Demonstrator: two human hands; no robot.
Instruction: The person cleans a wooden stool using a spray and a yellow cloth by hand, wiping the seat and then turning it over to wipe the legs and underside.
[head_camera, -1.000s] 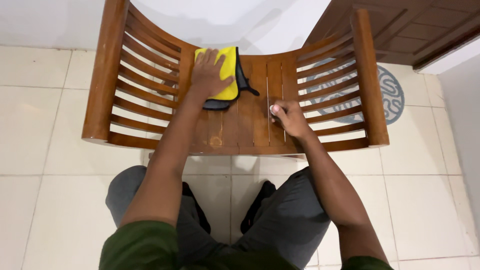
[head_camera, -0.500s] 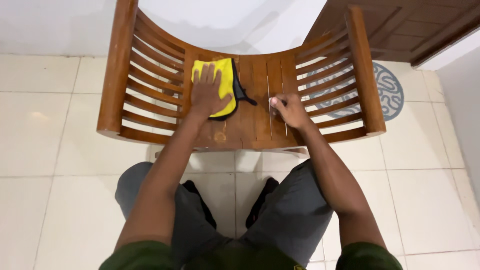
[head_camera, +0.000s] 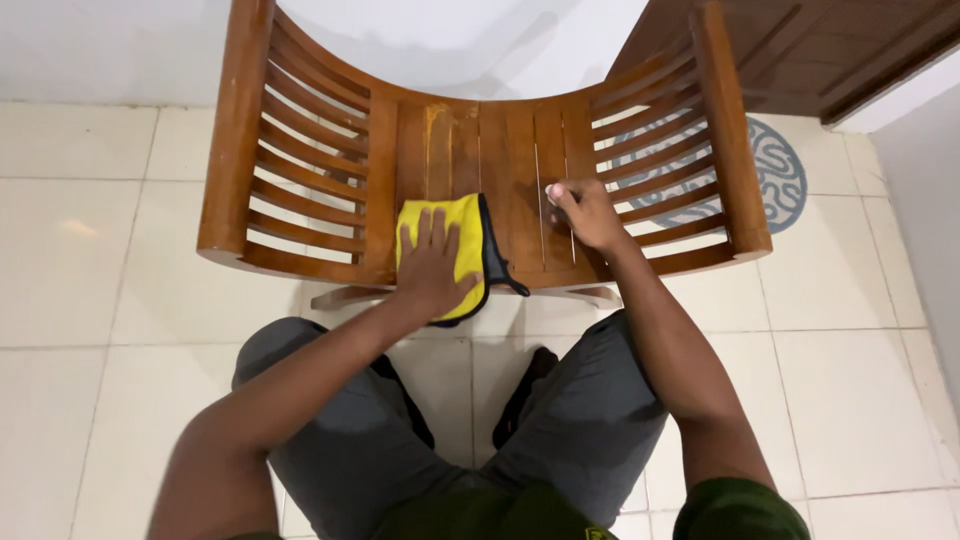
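A curved brown wooden slatted chair (head_camera: 310, 200) lies in front of me on the tiled floor. My left hand (head_camera: 433, 268) presses flat, fingers spread, on a yellow cloth (head_camera: 468, 235) with a dark edge at the near edge of the chair's middle panel. My right hand (head_camera: 585, 213) rests on the slats to the right of the cloth, fingers curled around a small white object (head_camera: 551, 190) that is mostly hidden. My knees in grey trousers are just below the chair.
Pale floor tiles (head_camera: 90, 300) surround the chair. A round patterned grey mat (head_camera: 775, 175) lies behind the chair's right side. A dark wooden door (head_camera: 820, 50) stands at the top right, beside a white wall (head_camera: 100, 45).
My left hand has dragged the yellow cloth from the far part of the middle panel toward me to its near edge. My right hand stays almost where it was.
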